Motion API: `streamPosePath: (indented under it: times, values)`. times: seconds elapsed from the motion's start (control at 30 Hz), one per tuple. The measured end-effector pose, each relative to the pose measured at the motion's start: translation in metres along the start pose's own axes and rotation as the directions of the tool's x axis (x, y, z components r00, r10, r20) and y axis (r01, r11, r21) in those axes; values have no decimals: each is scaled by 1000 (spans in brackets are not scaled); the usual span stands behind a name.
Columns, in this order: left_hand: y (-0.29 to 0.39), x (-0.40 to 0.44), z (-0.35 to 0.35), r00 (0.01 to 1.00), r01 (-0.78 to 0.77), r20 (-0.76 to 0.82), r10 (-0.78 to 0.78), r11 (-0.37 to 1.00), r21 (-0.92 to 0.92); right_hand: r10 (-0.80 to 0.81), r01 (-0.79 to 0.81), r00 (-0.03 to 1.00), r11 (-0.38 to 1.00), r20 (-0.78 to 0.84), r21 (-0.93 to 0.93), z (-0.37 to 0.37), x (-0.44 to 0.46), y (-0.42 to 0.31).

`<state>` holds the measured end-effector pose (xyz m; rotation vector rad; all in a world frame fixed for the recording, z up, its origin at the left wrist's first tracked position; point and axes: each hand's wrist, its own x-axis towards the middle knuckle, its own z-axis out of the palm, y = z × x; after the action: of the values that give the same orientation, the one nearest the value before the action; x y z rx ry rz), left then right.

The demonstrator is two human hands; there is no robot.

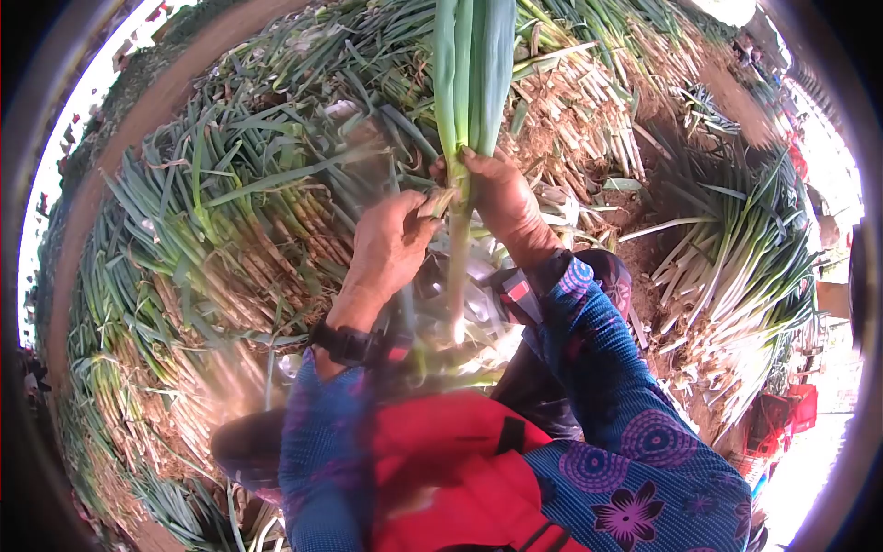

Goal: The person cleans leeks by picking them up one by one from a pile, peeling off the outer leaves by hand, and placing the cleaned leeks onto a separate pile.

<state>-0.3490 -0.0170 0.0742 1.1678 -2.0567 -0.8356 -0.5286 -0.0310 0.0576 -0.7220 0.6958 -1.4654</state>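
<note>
A large green onion (459, 248) stands upright in front of me, its white root end pointing down and its broad green leaves running past the top edge. My right hand (501, 193) is closed around the stalk where white turns to green. My left hand (391, 247) is at the stalk's left side, with thumb and fingers pinched on a yellowish outer leaf (440, 202) that stands away from the stalk. Below the stalk's lower end lie pale peelings (469, 354) near my lap.
Untrimmed green onions with brown roots lie in a long heap (267, 230) at left, and more (579, 101) lie at the top. A pile of whiter onions (727, 276) is on the right. A red crate (777, 419) stands at lower right.
</note>
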Motion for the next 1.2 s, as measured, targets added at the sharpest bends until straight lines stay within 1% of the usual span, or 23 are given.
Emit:
streamPosePath:
  times: [0.1, 0.13, 0.23, 0.27, 0.37, 0.43, 0.53, 0.57, 0.6, 0.63, 0.67, 0.73, 0.8, 0.83, 0.87, 0.9, 0.93, 0.97, 1.03, 1.07, 1.1, 1.17, 1.2]
  values:
    - [-3, -16, -3, 991, 91, 107, -83, 993, -70, -18, 21, 998, 997, -55, 72, -5, 2, -3]
    - [-8, -23, 0, 986, 123, 135, -95, 969, -215, -4, 9, 999, 996, -51, 84, -8, 3, -4]
    - [-19, -41, -3, 979, 170, 165, -122, 933, -316, -60, 60, 998, 984, -9, 165, -14, 4, -4]
    - [-18, -50, -10, 964, 218, 213, -161, 935, -280, -56, 56, 998, 980, -3, 193, -16, 5, -5]
    - [-25, -79, -33, 954, 265, 216, -207, 919, -291, -53, 47, 999, 959, 14, 281, -32, 13, -8]
    - [-26, -96, -53, 889, 456, 222, -400, 821, -344, -64, 55, 998, 937, 13, 344, -41, 17, -13]
    - [-71, -117, -80, 782, 584, 34, -623, 711, -391, -100, 86, 995, 936, 24, 342, -47, 17, -17]
    - [-83, -118, -79, 811, 570, -10, -585, 792, -218, -111, 93, 993, 934, 33, 346, -48, 17, -17]
    - [-83, -114, -78, 840, 539, -46, -540, 842, -36, -110, 83, 992, 937, 59, 340, -45, 15, -19]
    - [-82, -110, -78, 870, 493, -75, -487, 858, 147, -108, 73, 990, 941, 90, 331, -40, 12, -20]
    - [-79, -108, -70, 916, 397, -60, -396, 874, 281, -103, 58, 987, 945, 125, 321, -35, 11, -20]
    - [-63, -88, -42, 980, 175, -141, -141, 948, 265, -70, 28, 988, 954, 134, 297, -21, 7, -15]
    - [-43, -60, -16, 989, 35, -147, -17, 992, 121, -64, 26, 991, 951, 114, 310, -12, 7, -2]
    - [-31, -47, -3, 988, 38, -147, -49, 996, -81, -42, 7, 993, 956, 114, 293, -5, 4, 0]
    - [-20, -34, 6, 987, 37, -143, -80, 959, -279, -20, -12, 993, 961, 114, 276, 3, -1, -1]
    - [-14, -23, 13, 984, 35, -152, -95, 933, -359, 0, -30, 993, 965, 114, 260, 9, -2, -1]
    - [-9, -13, 19, 981, 31, -159, -111, 899, -436, -5, -34, 984, 976, 179, 217, 1, 1, 3]
    - [-8, -3, 20, 978, 26, -163, -127, 860, -510, 18, -62, 979, 975, 203, 215, -4, 5, 10]
    - [-2, 9, 12, 987, 53, -86, -137, 775, -629, 64, -119, 967, 969, 247, 216, -4, 8, 18]
    - [-2, 15, 8, 989, 71, -46, -139, 727, -683, 82, -134, 967, 969, 240, 209, -1, 6, 23]
    - [-10, 22, 6, 993, 58, -46, -109, 786, -615, 107, -171, 960, 956, 261, 240, 0, 4, 29]
    - [8, 24, -16, 981, 193, 62, -184, 879, -437, 149, -243, 941, 923, 305, 298, 2, 1, 38]
    - [8, 22, -17, 983, 175, 41, -177, 858, -483, 125, -199, 949, 949, 289, 243, 13, 0, 36]
